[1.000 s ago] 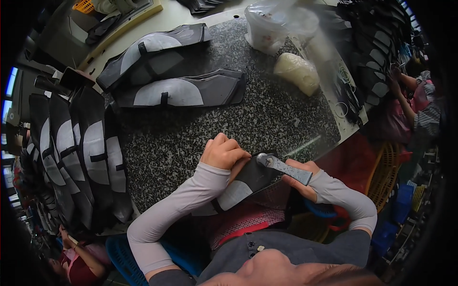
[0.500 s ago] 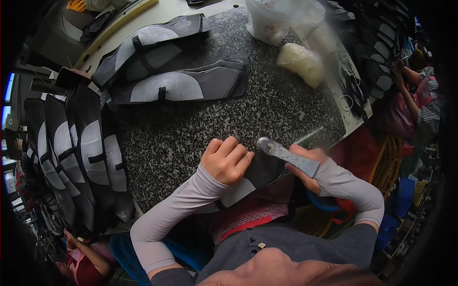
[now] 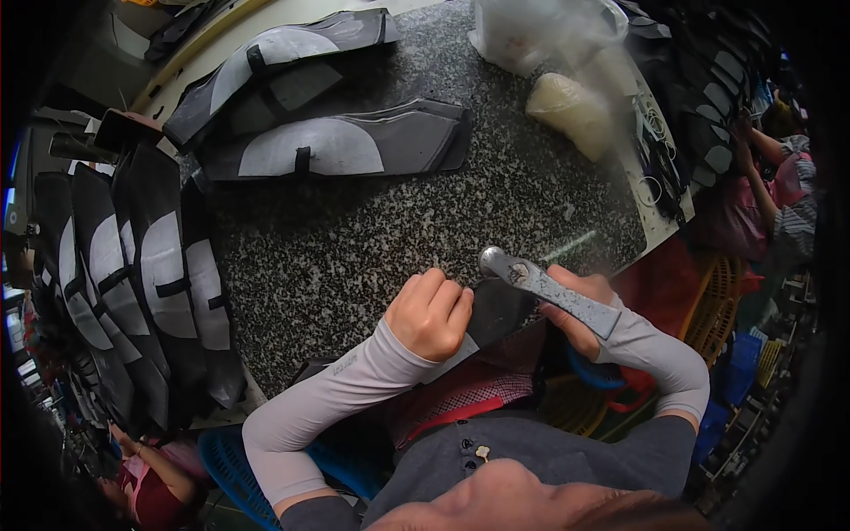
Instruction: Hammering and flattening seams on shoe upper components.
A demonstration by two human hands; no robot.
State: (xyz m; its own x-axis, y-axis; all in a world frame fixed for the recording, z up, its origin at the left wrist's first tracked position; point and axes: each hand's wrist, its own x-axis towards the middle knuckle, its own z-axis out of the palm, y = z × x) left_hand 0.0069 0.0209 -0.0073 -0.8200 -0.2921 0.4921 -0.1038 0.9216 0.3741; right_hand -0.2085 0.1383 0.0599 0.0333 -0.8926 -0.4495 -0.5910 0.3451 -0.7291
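Note:
On the speckled stone worktop lies a dark flat piece at the near edge, a pale patch on it partly showing below my left hand. My left hand rests on this piece with its fingers curled in; whether something small sits between them is hidden. In my right hand is a grey metal hammer, gripped close to its head. The round face of the hammer points left, just above the dark piece and beside my left fingertips.
Stacked dark pieces with pale half-round patches lie farther back, and more hang or stand at the left. A clear plastic bag and a yellowish wrapped lump are at the back right. People work at both sides.
My left hand has shifted slightly right and down along the dark piece. The hammer and right hand have moved a little to the right. The whole view has shifted slightly.

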